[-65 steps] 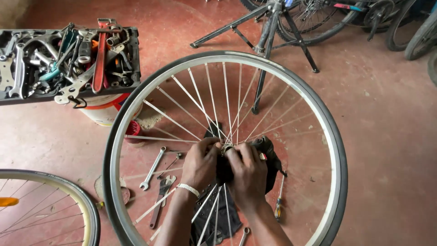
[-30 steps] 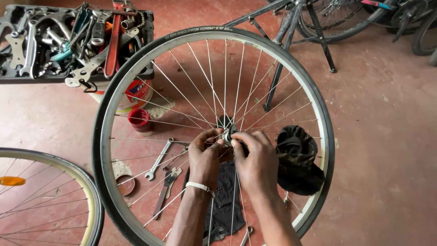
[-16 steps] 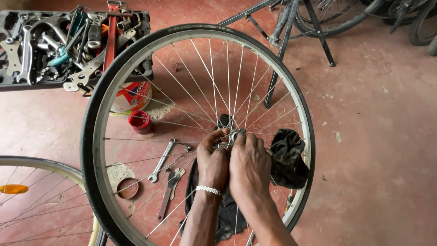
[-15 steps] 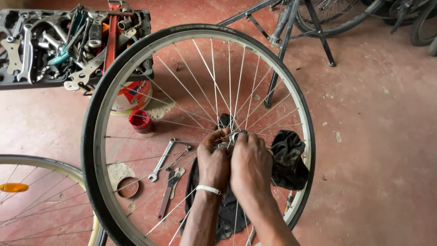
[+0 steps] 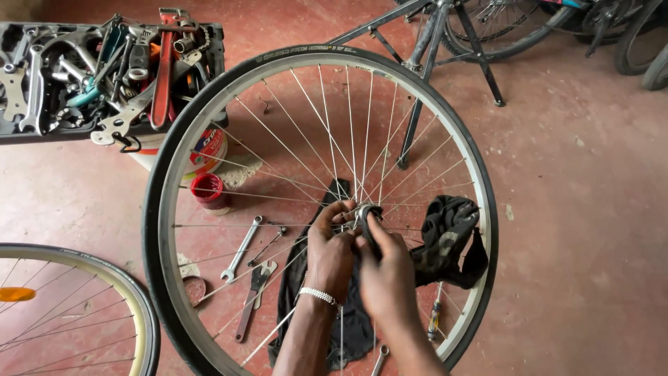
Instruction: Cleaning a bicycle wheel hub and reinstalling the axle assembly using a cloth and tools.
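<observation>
A bicycle wheel [image 5: 161, 230] with a black tyre and thin silver spokes stands upright in front of me. Both hands meet at its hub [image 5: 361, 209]. My left hand [image 5: 330, 252], with a pale bead bracelet on the wrist, pinches the hub from the left. My right hand [image 5: 387, 275] presses a small dark strip [image 5: 369, 226] against the hub with thumb and fingers. Whether the strip is cloth or rubber I cannot tell.
A tray of tools [image 5: 104, 69] rests on a white bucket [image 5: 205, 150] at the upper left, with a small red pot [image 5: 209, 189] below it. Spanners [image 5: 242, 247], a screwdriver [image 5: 434, 319] and black cloth [image 5: 452, 237] lie on the red floor. A second wheel [image 5: 104, 292] lies lower left; a stand [image 5: 431, 76] stands behind.
The wheel has turned from an angled pose to nearly face-on and sits further right in view. Both hands have stayed at the hub, fingers shifting slightly.
</observation>
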